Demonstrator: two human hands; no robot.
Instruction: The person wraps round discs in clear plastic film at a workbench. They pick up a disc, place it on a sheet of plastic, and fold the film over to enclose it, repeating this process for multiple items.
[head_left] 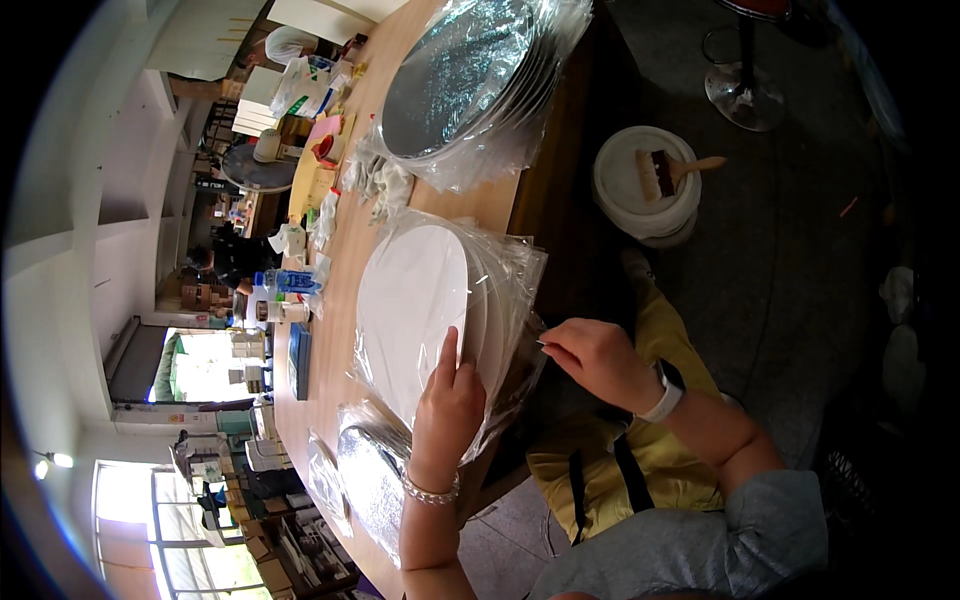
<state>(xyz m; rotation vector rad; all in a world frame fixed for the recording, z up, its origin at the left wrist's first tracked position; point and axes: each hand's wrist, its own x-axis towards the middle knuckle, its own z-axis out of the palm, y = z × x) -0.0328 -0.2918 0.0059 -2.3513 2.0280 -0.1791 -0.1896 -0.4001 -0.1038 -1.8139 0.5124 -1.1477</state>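
Here's the left hand (447,412), index finger stretched along the rim of a white round disc (412,310), its other fingers curled; the thumb is hidden, so whether it grips anything can't be told. The right hand (597,362) hangs just beside the disc's clear wrapping (510,290), thumb and fingertips pressed together. A pale sliver shows at those tips, too small to say whether it's film or a nail!

The disc tops a stack on the table, its lower layers blurred by crinkled plastic and its near edge covered by the left hand. Further up, a stack of silvery discs (455,85) runs off the top edge; another shiny pack (375,490) is partly blocked by the left forearm, glare washing out its surface.

And the surface: a pale wooden table (335,250), bearing crumpled white gloves (385,185), a blue-labelled bottle (288,281) and a flat blue box (299,358). On the dark floor, a brush (662,176) lies across a white bucket (615,205). Beyond the table, a person in dark clothing (237,258), small and indistinct, then bright windows (200,365) and loaded shelves (300,545), fading towards the black rim.
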